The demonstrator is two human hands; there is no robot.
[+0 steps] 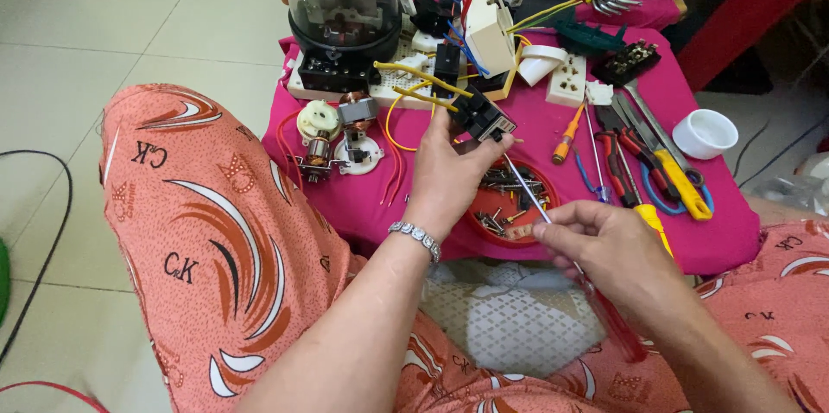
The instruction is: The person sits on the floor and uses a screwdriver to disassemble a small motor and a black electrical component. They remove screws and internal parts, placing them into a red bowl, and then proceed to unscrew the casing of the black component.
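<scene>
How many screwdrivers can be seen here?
3: a red-handled screwdriver in the right hand, an orange-handled one and a thin blue-handled one on the pink cloth; others may be hidden.

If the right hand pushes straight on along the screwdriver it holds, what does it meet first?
Most likely the small black part held by the left hand: the right hand aims the screwdriver up-left, and its tip looks already at that part, though depth is unclear.

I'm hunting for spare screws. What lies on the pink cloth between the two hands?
In the head view, a round red dish of screws and small metal parts lies between the left hand and right hand, under the screwdriver shaft.
</scene>
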